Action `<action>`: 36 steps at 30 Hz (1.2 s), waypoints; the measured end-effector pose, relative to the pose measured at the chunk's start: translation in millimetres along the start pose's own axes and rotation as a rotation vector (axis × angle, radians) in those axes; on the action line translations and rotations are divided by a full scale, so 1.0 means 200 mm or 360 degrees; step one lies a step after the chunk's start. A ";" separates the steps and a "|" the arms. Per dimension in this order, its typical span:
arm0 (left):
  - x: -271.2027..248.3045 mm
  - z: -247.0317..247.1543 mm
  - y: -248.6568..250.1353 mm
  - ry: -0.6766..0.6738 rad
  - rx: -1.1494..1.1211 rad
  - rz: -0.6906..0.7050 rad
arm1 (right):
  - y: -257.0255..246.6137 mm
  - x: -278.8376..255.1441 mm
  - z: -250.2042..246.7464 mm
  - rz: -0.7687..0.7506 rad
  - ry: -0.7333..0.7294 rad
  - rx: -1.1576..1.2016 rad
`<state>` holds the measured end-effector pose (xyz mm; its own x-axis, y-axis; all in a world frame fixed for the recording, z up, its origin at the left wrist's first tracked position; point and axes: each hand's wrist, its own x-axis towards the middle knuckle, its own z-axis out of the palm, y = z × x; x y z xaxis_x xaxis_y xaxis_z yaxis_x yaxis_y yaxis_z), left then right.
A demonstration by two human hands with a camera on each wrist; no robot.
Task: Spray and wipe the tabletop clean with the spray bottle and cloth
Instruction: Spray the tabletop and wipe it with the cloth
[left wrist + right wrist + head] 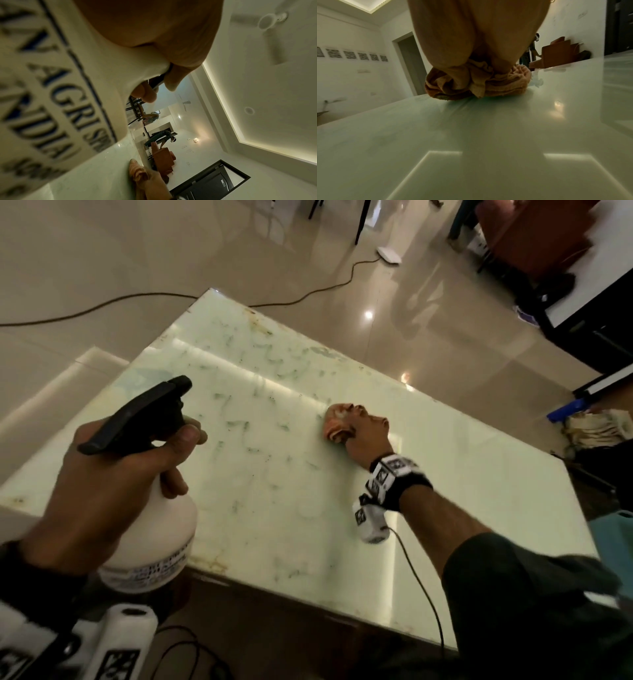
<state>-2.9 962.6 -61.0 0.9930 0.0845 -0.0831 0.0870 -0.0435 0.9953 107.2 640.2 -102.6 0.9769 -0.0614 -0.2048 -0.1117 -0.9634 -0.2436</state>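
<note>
Gripping the white spray bottle (pixel 161 529) by its neck, the left hand (pixel 113 474) has its fingers (pixel 185 436) curled round the black trigger head, held above the near corner of the pale desk (pixel 445 525). The right hand (pixel 368 440) bunches the orange cloth (pixel 337 421) in closed fingers, pressing it onto the desk well right of the bottle. Most of the cloth is hidden under that hand, and the bottle's label is too blurred to read whole.

Dim warm light, tabletop (pixel 445 474) glare, blurry edges, fisheye distortion
</note>
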 end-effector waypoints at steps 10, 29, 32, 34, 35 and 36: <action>-0.09 0.01 0.07 0.0047 -0.0043 0.0134 | -0.06 -0.77 0.27 -0.0124 -0.0104 0.0351; -0.16 0.02 0.10 0.0051 -0.0066 0.0020 | -0.08 -1.45 0.41 -0.0131 -0.0143 0.0704; -0.14 0.01 0.10 0.0067 -0.0068 0.0002 | -0.05 -1.49 0.38 0.0150 0.0010 0.1025; -0.14 0.01 0.09 0.0076 -0.0070 -0.0007 | -0.04 -1.49 0.28 0.0362 0.0229 0.1132; -0.14 0.02 0.09 0.0076 -0.0074 -0.0006 | -0.03 -1.46 0.21 0.0464 0.0357 0.1126; -0.14 0.02 0.09 0.0073 -0.0079 -0.0003 | -0.01 -1.42 0.15 0.0541 0.0474 0.1106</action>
<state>-28.4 955.4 -40.5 0.9880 0.1300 -0.0837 0.0836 0.0058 0.9965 -176.1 667.0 -71.4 0.8660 -0.4808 -0.1371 -0.4013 -0.5049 -0.7642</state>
